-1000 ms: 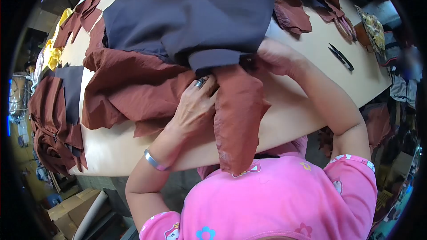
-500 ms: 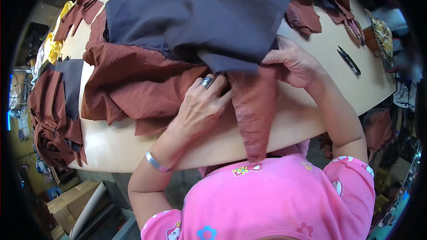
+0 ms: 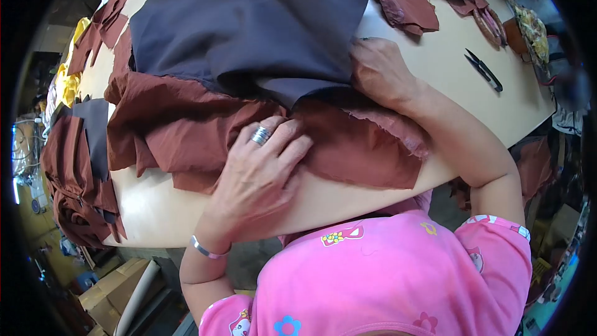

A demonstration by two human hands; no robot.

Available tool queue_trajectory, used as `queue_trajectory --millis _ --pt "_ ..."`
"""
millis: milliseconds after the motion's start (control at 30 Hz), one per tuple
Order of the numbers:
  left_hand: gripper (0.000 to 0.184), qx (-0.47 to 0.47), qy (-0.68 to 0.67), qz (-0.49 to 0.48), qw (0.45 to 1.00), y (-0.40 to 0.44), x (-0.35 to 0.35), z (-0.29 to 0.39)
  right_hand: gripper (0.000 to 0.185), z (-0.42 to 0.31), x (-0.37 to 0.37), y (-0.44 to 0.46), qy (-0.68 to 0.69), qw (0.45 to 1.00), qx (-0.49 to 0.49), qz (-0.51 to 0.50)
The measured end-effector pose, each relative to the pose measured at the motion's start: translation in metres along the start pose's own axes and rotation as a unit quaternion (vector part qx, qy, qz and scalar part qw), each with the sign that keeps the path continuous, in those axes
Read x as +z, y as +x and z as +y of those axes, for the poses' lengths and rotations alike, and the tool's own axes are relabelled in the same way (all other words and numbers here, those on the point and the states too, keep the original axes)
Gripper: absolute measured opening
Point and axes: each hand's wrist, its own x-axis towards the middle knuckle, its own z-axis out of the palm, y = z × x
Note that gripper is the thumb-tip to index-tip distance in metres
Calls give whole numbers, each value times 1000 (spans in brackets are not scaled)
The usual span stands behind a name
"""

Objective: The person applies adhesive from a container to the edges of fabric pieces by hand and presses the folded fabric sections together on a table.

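Observation:
A large piece of dark navy fabric (image 3: pixel 249 31) covers the middle of the table, joined or layered with reddish-brown fabric (image 3: pixel 180 130) that spreads out below it in folds. My left hand (image 3: pixel 267 158), with a wide silver ring, has its fingers curled on the brown fabric near the fold where both colours meet; the fingertips are partly hidden. Closed at the right edge of the dark fabric, my right hand (image 3: pixel 382 71) grips it, fingers mostly turned away. Between my hands a brown flap (image 3: pixel 367 149) with a frayed edge lies toward the table's front edge.
Black thread snips (image 3: pixel 484 70) lie on the pale table (image 3: pixel 448 112) at the right. Brown scraps (image 3: pixel 407 3) sit at the back right. A bundle of brown and dark cloth (image 3: pixel 68 180) hangs over the left edge. Cardboard boxes (image 3: pixel 115 292) stand below.
The brown flap that hung over the front edge now lies spread on the table to the right. My right hand has moved up and left, my left hand slightly down and left.

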Motion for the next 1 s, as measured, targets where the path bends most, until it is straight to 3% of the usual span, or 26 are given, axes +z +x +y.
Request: queue_trajectory --millis 67,167,200,300,333,367,433,533,567,600,700,800,867,967,1000 --pt "29 -8 30 58 998 2 14 1 22 2 0 4 -8 999 -15 -48" --pt "27 10 16 35 999 -6 27 -25 24 10 -5 20 -49 992 -66 -96" --pt "26 23 -3 77 997 -1 26 -29 24 12 -5 24 -67 988 -87 -108" --pt "27 21 35 43 998 2 10 -46 14 10 1 25 -51 989 -35 -136" --pt "19 -25 34 -16 999 5 -4 -49 12 7 2 25 -43 989 -16 -142" --pt "16 -76 -54 -67 993 3 -16 -57 11 2 -1 27 -76 981 16 -177" --pt "16 -198 -238 -126 943 8 -37 -57 11 -2 -3 25 -48 986 51 -153" --pt "18 -99 41 65 992 29 -28 -32 11 -1 -2 23 -37 990 45 -132" --pt "22 -32 60 104 992 38 -22 -26 11 -1 1 21 -37 991 32 -128" --pt "26 -22 71 102 992 47 -16 -14 10 1 4 20 -39 992 29 -114" --pt "33 -112 150 136 973 55 18 -45 19 1 13 21 -38 996 31 -76" --pt "37 -215 106 166 957 43 25 -80 37 -2 16 22 -4 998 52 -31" --pt "63 -182 107 139 968 36 24 -82 48 6 23 20 44 998 53 9" --pt "95 -139 151 112 972 29 29 -86 60 0 -9 23 89 973 162 -135" --pt "95 -131 143 107 975 30 29 -87 64 -4 -24 23 108 955 202 -188"
